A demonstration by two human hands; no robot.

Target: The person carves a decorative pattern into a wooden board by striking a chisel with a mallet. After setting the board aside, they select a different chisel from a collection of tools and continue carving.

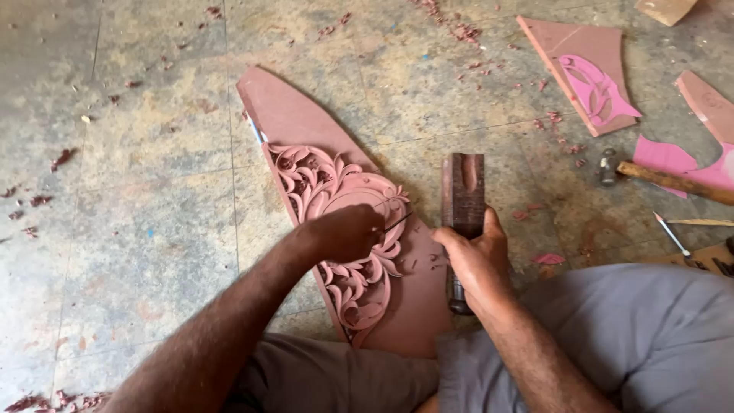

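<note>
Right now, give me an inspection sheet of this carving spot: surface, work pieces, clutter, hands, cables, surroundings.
Surface: worn concrete floor, stained, dusted with reddish chips.
Job's things: curved reddish carved panel lying flat, leaf scrollwork cut along its left edge; thin chisel with its tip on the carving; dark wooden mallet.
Clutter: wood chips; second panel with pink pattern; pink offcuts; hammer; loose chisel.
Hands: left hand grips the chisel over the carving; right hand grips the mallet.
Cables: nothing seen.
Surroundings: person's grey-clothed legs at lower frame; no other people seen.
</note>
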